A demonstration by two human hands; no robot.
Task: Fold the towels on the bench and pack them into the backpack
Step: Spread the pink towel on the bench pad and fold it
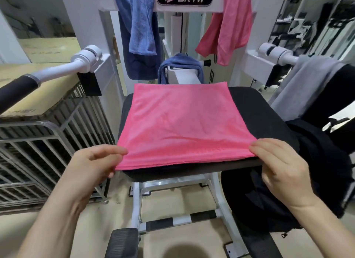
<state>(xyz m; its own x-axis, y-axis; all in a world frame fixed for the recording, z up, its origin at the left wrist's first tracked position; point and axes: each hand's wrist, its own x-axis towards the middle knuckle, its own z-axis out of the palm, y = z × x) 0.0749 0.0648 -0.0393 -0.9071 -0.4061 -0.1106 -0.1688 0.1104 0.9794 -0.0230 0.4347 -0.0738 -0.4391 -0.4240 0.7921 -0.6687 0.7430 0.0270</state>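
Observation:
A pink towel (180, 121) lies spread flat on the black padded bench seat (272, 112). My left hand (94, 167) pinches its near left corner and my right hand (278, 167) pinches its near right corner, both at the seat's front edge. The black backpack (288, 190) hangs at the right side of the seat, below my right hand. More towels hang on the machine behind: a blue towel (142, 27), a second pink towel (228, 29), a dark blue towel (180, 62) over the centre post, and a grey towel (305, 81) over the right arm.
The white machine frame (184, 0) rises behind the seat, with padded handles (17, 89) sticking out on both sides. A metal wire cage (48, 142) with a cardboard box on it stands at the left. A footplate (123, 242) sits on the floor below.

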